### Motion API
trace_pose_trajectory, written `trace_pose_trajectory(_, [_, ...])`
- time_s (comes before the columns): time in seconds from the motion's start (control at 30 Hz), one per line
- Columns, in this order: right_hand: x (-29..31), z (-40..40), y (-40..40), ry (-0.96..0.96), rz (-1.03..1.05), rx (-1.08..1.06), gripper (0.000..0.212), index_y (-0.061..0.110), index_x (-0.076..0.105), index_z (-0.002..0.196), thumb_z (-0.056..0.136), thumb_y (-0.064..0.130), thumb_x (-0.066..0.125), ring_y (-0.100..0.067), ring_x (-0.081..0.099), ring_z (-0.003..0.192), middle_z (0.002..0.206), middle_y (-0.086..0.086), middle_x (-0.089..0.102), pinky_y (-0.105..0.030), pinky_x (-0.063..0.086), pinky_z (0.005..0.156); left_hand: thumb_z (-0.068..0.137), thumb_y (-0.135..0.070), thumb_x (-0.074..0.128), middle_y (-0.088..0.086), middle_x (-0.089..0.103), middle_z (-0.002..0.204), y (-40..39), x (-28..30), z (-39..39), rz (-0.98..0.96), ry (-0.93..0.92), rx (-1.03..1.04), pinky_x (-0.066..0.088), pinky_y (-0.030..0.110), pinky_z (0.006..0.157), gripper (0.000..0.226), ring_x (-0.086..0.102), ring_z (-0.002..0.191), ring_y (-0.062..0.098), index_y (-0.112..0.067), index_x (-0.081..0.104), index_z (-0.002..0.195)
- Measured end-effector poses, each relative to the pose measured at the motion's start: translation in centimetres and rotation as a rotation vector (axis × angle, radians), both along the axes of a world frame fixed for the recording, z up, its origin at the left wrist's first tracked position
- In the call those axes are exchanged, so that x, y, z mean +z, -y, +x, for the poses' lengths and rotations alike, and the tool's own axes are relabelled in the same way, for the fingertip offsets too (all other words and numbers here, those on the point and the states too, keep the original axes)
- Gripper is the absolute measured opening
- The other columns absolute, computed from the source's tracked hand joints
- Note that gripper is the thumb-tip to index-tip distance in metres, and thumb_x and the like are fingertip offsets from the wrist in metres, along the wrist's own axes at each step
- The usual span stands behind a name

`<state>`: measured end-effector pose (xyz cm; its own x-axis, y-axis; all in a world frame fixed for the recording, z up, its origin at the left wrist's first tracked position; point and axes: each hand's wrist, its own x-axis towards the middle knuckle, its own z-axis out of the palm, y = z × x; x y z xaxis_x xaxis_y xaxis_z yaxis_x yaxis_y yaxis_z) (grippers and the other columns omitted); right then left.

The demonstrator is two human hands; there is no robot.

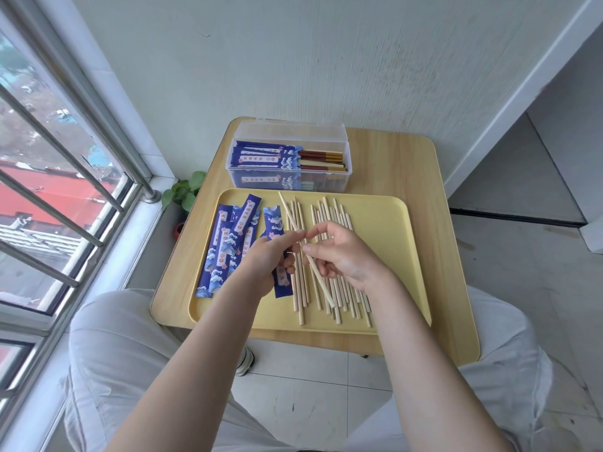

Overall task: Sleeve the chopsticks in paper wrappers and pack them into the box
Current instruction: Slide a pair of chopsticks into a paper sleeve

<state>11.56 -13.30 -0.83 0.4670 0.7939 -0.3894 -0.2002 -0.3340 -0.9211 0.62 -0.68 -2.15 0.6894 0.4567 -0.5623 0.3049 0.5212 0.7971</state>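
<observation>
Pinching chopstick [321, 282] in right grip [339, 252]

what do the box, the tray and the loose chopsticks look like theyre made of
Box: looks like clear glossy plastic, since the sleeved chopsticks inside show through its walls.
Tray: probably matte yellow plastic; even colour, rounded moulded rim.
Loose chopsticks: pale, unfinished wood or bamboo; which one I cannot tell.

left hand [267, 256]: fingers curled, grip closed | right hand [342, 252]: pinch grip, forearms converging
</observation>
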Motion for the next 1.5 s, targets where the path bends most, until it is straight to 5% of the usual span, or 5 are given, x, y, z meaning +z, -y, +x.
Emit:
trace_pose_trajectory(0.23, [1.1, -0.6, 0.0, 0.111, 0.110, -0.006, 0.019, 0.006, 0.073, 0.104, 0.096, -0.001, 0.058, -0.019, 0.062, 0.057, 0.097, -0.008, 0.077, -0.022, 0.047, 0.051, 0.097, -0.016, 0.063, 0.003, 0.055, 0.064, -0.2, 1.7, 0.5, -0.134, 0.036, 0.085, 0.038, 0.020, 0.044, 0.013, 0.038, 0.043, 0.009, -0.007, 0.061, 0.089])
trace_pose_trajectory(0.47, [1.9, 0.4, -0.2, 0.219, 0.299, -0.404, 0.012, 0.014, 0.076, 0.098, 0.095, 0.009, 0.066, -0.018, 0.062, 0.057, 0.081, -0.005, 0.075, -0.024, 0.047, 0.054, 0.100, -0.064, 0.034, 0.003, 0.051, 0.062, -0.4, 1.7, -0.1, 0.029, -0.020, 0.001, 0.036, 0.028, 0.051, 0.061, 0.042, 0.047, 0.015, -0.011, 0.063, 0.099])
trace_pose_trajectory(0.9, [-0.3, 0.8, 0.3, 0.235, 0.215, -0.587, 0.017, 0.006, 0.070, 0.093, 0.099, 0.019, 0.061, -0.018, 0.062, 0.054, 0.069, -0.004, 0.068, -0.031, 0.052, 0.055, 0.090, -0.027, 0.073, -0.002, 0.064, 0.071, 1.1, 0.0, -1.6, 0.438, 0.089, -0.175, 0.047, 0.024, 0.063, 0.022, 0.061, 0.064, 0.010, -0.010, 0.069, 0.103])
trace_pose_trajectory(1.17, [0.7, 2.1, 0.7, 0.152, 0.234, -0.895, 0.023, 0.018, 0.044, 0.091, 0.110, 0.025, 0.033, -0.023, 0.063, 0.047, 0.066, -0.005, 0.067, -0.029, 0.050, 0.049, 0.079, -0.026, 0.085, -0.014, 0.070, 0.081, 0.2, -0.4, -2.1, 0.902, -0.027, -0.089, 0.047, 0.008, 0.066, 0.021, 0.062, 0.071, -0.005, -0.026, 0.074, 0.097])
trace_pose_trajectory(1.5, [0.9, 1.8, 0.8, 0.153, 0.261, -0.907, 0.024, 0.018, 0.043, 0.090, 0.110, 0.025, 0.032, -0.023, 0.062, 0.046, 0.062, -0.002, 0.065, -0.030, 0.050, 0.050, 0.087, -0.028, 0.076, -0.006, 0.074, 0.087, 0.5, -0.3, -2.3, 0.796, -0.023, -0.162, 0.054, 0.018, 0.075, 0.021, 0.068, 0.080, 0.006, -0.021, 0.075, 0.107])
